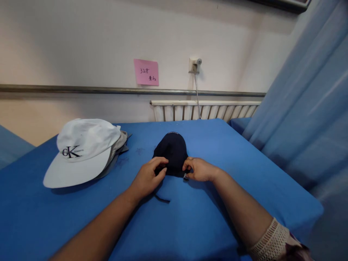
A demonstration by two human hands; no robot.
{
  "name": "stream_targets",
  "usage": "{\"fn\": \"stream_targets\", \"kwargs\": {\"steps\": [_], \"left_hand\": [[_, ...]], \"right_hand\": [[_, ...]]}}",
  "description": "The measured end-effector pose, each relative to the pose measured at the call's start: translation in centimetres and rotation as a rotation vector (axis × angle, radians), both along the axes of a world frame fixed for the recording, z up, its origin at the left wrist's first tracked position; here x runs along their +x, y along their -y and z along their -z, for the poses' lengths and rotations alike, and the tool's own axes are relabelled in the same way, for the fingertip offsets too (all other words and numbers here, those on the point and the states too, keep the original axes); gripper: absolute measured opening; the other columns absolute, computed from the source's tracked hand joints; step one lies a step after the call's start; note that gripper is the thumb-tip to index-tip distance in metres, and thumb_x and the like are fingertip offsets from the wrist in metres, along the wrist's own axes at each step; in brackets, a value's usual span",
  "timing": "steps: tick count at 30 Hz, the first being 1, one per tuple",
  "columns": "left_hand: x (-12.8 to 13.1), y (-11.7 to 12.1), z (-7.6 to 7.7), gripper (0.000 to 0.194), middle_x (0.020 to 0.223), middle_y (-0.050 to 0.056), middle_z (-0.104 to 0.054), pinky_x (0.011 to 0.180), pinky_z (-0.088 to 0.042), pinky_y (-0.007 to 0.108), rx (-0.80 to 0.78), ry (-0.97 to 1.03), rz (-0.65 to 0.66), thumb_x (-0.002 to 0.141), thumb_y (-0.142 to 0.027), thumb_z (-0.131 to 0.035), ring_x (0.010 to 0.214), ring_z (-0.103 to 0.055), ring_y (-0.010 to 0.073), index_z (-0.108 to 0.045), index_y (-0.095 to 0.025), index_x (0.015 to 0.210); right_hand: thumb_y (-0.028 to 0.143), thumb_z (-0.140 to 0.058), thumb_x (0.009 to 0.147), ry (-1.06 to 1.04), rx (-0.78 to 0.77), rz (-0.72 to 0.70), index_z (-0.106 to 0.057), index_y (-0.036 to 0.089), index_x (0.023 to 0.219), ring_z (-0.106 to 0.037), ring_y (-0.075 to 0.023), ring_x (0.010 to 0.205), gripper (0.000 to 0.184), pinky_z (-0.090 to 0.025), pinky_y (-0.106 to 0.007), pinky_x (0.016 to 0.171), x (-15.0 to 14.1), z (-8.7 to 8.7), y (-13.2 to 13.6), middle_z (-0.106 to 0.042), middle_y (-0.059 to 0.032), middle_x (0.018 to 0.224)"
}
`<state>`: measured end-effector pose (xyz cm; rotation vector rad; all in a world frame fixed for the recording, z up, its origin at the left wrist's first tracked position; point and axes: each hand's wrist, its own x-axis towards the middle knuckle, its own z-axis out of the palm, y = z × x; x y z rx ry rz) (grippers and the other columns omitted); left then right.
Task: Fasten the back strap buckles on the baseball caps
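Note:
A black cap (172,152) lies on the blue-covered bed in front of me, its back edge towards me. My left hand (149,176) rests at the cap's near left side, thumb and fingers apart and curved, fingertips by the fabric. Below that hand a thin dark strap end (162,199) trails on the cover. With fingers pinched together, my right hand (199,169) holds the cap's near right edge. A small metal buckle (185,177) hangs just under its fingertips. The cap's edge is partly hidden by both hands.
Left of the black cap, a white cap (84,145) with black letters sits stacked on grey and dark caps (119,145). The blue bed cover (244,181) spreads under everything. Behind it are a radiator (206,108), a wall rail, and a plug with cord. A blue curtain (299,108) hangs at right.

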<state>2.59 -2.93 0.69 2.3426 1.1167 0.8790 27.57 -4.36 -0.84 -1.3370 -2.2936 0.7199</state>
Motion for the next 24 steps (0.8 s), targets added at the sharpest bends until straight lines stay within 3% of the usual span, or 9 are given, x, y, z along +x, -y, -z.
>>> {"fn": "stream_targets", "kwargs": {"steps": [2,4,7,11,15,17,20,24], "left_hand": [[-0.3,1.5,-1.1,0.02,0.106,0.006,-0.068,0.087,-0.053,0.034,-0.044,-0.027,0.095,0.088,-0.027,-0.053,0.094,-0.065,0.0196,-0.064,-0.02,0.103],[-0.6,2.4,-1.8,0.017,0.102,0.005,-0.068,0.083,-0.052,0.032,-0.124,-0.103,0.193,0.086,-0.027,-0.056,0.09,-0.065,0.0185,-0.066,-0.021,0.099],[-1.2,2.9,-2.3,0.021,0.101,0.004,-0.068,0.086,-0.05,0.033,-0.223,-0.256,0.285,0.078,-0.031,-0.068,0.093,-0.063,0.0209,-0.068,-0.023,0.097],[-1.9,2.6,-2.5,0.034,0.116,0.006,-0.066,0.094,-0.048,0.036,-0.275,-0.323,0.332,0.068,-0.032,-0.078,0.107,-0.059,0.0253,-0.071,-0.025,0.101],[-2.0,2.5,-2.4,0.008,0.107,0.005,-0.069,0.092,-0.047,0.035,-0.294,-0.282,0.31,0.08,-0.026,-0.065,0.103,-0.061,0.0231,-0.072,-0.024,0.084],[-1.7,2.4,-2.1,0.012,0.096,0.004,-0.07,0.085,-0.048,0.033,-0.323,-0.207,0.252,0.086,-0.027,-0.059,0.092,-0.063,0.0207,-0.07,-0.023,0.085],[-1.0,2.3,-1.3,0.015,0.085,0.003,-0.07,0.073,-0.049,0.031,-0.456,0.073,0.104,0.087,-0.034,-0.057,0.078,-0.064,0.0185,-0.062,-0.02,0.089],[0.1,2.3,-0.4,0.02,0.082,0.004,-0.07,0.063,-0.049,0.029,-0.642,0.436,0.016,0.082,-0.035,-0.062,0.066,-0.061,0.0144,-0.054,-0.018,0.09]], "right_hand": [[0.034,-0.083,0.068,0.078,-0.028,-0.024,-0.066,0.018,0.101,-0.058,-0.0172,0.081,0.041,-0.045,-0.029,0.072,0.0,-0.8,0.5,-0.063,-0.0052,0.098],[0.042,-0.086,0.062,0.149,-0.035,-0.023,-0.065,0.018,0.1,-0.057,-0.0183,0.081,0.049,-0.044,-0.029,0.07,-0.2,-1.3,1.0,-0.062,-0.0049,0.096],[0.034,-0.084,0.068,0.218,0.008,-0.009,-0.066,0.019,0.09,-0.055,-0.0171,0.079,0.032,-0.041,-0.028,0.069,-0.7,-1.7,1.6,-0.061,-0.004,0.093],[0.02,-0.072,0.077,0.161,0.012,0.013,-0.066,0.019,0.078,-0.049,-0.0117,0.067,0.006,-0.039,-0.026,0.064,-0.9,-1.4,1.7,-0.06,-0.0021,0.086],[0.016,-0.066,0.079,-0.091,-0.111,0.065,-0.063,0.018,0.071,-0.047,-0.0091,0.059,0.008,-0.036,-0.023,0.056,-0.8,-0.4,1.0,-0.06,0.0013,0.073],[0.02,-0.066,0.079,-0.306,-0.228,0.083,-0.063,0.018,0.07,-0.049,-0.0094,0.059,0.01,-0.037,-0.022,0.055,-0.9,0.1,0.6,-0.059,0.0024,0.068],[0.031,-0.07,0.077,-0.606,-0.391,0.122,-0.063,0.017,0.069,-0.048,-0.0088,0.055,0.018,-0.038,-0.022,0.055,-1.3,0.0,0.3,-0.057,0.0038,0.061],[0.041,-0.074,0.075,-0.87,-0.478,0.19,-0.064,0.017,0.073,-0.046,-0.0074,0.049,0.027,-0.034,-0.021,0.049,-2.2,-1.1,1.0,-0.056,0.0043,0.058]]}}
